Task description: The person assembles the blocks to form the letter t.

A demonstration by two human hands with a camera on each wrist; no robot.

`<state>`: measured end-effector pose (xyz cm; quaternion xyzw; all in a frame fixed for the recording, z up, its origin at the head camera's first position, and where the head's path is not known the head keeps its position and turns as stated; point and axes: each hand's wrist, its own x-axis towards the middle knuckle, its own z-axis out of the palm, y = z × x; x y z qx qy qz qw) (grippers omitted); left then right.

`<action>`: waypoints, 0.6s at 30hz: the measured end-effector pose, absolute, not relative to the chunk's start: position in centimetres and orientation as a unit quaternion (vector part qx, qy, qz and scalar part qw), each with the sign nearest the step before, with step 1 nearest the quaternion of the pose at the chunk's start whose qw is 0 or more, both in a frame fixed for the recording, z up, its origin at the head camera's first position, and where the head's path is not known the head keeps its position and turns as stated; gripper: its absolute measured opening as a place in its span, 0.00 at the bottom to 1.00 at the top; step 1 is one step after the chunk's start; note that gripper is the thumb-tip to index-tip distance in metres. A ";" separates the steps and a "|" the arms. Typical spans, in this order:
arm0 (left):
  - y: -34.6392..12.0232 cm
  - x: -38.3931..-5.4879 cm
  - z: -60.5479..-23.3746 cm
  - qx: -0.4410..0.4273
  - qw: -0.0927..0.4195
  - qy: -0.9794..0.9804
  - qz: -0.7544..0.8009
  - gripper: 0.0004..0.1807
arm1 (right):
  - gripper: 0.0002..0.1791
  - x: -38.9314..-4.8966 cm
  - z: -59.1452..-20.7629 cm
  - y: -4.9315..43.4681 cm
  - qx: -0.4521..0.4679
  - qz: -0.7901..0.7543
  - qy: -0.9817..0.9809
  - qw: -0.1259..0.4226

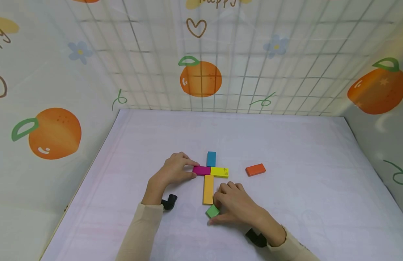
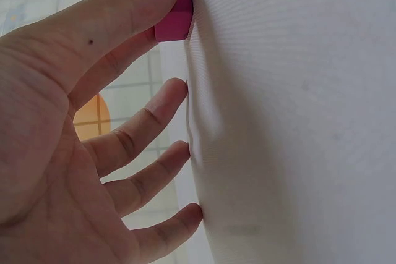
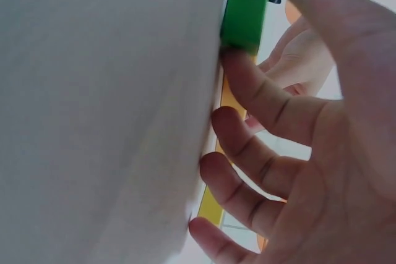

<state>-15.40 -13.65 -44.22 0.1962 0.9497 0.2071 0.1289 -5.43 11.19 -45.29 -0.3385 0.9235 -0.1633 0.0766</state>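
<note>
My left hand pinches the left end of a magenta block between thumb and forefinger; its other fingertips rest on the tabletop in the left wrist view. Against that block's right end lies a yellow block. Above the pair stands a blue block, and below it an orange-yellow block runs toward me, forming a cross. My right hand has thumb and forefinger at opposite sides of a small green block, turned at an angle just below the orange-yellow one. Its other fingers are bent, with tips at the table surface.
A red-orange block lies apart on the right side of the white tabletop. Printed curtains with oranges border the back and sides. Black wrist mounts show beside both wrists.
</note>
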 end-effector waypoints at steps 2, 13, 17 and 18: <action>-13.6 -15.4 -44.2 0.193 0.129 0.950 0.208 0.20 | 0.25 -5.4 -45.2 11.3 -0.339 -0.167 0.922 0.086; -13.6 -15.3 -44.2 0.192 0.131 0.950 0.207 0.20 | 0.19 -5.7 -44.9 11.7 -0.334 -0.193 0.913 0.130; -13.6 -15.3 -44.2 0.191 0.131 0.951 0.207 0.21 | 0.19 -5.7 -44.9 11.7 -0.332 -0.196 0.913 0.130; -13.6 -15.3 -44.3 0.190 0.132 0.951 0.206 0.21 | 0.19 -5.7 -44.9 11.7 -0.332 -0.197 0.913 0.131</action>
